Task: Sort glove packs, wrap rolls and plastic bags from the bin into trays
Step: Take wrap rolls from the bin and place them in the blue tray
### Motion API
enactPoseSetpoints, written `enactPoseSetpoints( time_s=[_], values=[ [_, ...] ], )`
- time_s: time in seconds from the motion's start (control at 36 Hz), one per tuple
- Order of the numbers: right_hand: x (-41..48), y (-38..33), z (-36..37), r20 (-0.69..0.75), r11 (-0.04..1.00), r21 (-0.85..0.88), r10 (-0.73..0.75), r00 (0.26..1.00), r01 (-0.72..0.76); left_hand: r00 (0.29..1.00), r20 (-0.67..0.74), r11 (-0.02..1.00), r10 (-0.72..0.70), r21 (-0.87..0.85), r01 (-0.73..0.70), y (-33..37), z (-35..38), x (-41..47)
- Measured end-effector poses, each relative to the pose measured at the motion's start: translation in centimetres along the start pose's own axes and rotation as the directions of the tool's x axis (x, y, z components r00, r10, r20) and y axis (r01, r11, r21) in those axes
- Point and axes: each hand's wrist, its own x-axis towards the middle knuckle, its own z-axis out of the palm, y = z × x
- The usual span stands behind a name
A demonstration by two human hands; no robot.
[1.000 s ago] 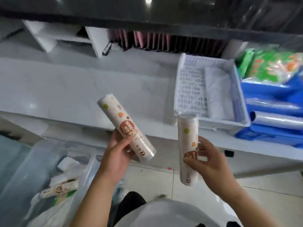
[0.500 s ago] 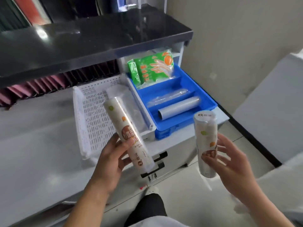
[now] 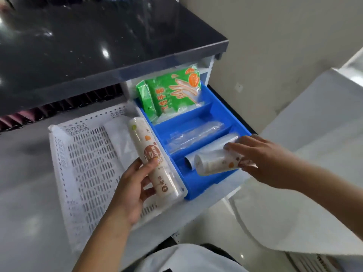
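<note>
My left hand (image 3: 129, 189) grips a white wrap roll (image 3: 152, 156) with orange and brown print, held over the right rim of the white perforated tray (image 3: 82, 160). My right hand (image 3: 263, 156) holds a second printed wrap roll (image 3: 214, 162) lying low in the front compartment of the blue divided tray (image 3: 198, 112), beside a plain clear roll (image 3: 214, 143). Green glove packs (image 3: 172, 93) stand in the blue tray's back compartment. A clear plastic bag pack (image 3: 194, 132) lies in its middle compartment. A folded white plastic bag (image 3: 117, 136) rests in the white tray.
Both trays sit on a grey counter (image 3: 25, 173) under a black glossy shelf (image 3: 98, 42). Pink folders (image 3: 39, 112) line the back under the shelf. A beige wall (image 3: 284, 36) and a white surface (image 3: 324, 118) lie to the right.
The view has swung right, leaving the bin. My right hand tipped its roll from upright to lying and lowered it into the blue tray's front compartment. My left hand kept its roll by the white tray.
</note>
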Motion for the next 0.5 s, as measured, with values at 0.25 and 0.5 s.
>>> enactPoseSetpoints(
  time_s=[0.25, 0.5],
  values=[
    [6.1, 2.7, 1.7, 0.460, 0.966, -0.190, -0.070, 0.885, 0.176, 0.999, -0.013, 0.999, -0.044, 0.008, 0.044, -0.1, 1.1, 2.0],
    [8.2, 5.0, 2.4, 0.603, 0.982, -0.055, -0.113, 0.790, 0.182, 0.985, -0.173, 0.999, -0.024, -0.052, 0.015, 0.4, 2.3, 2.0]
  ],
)
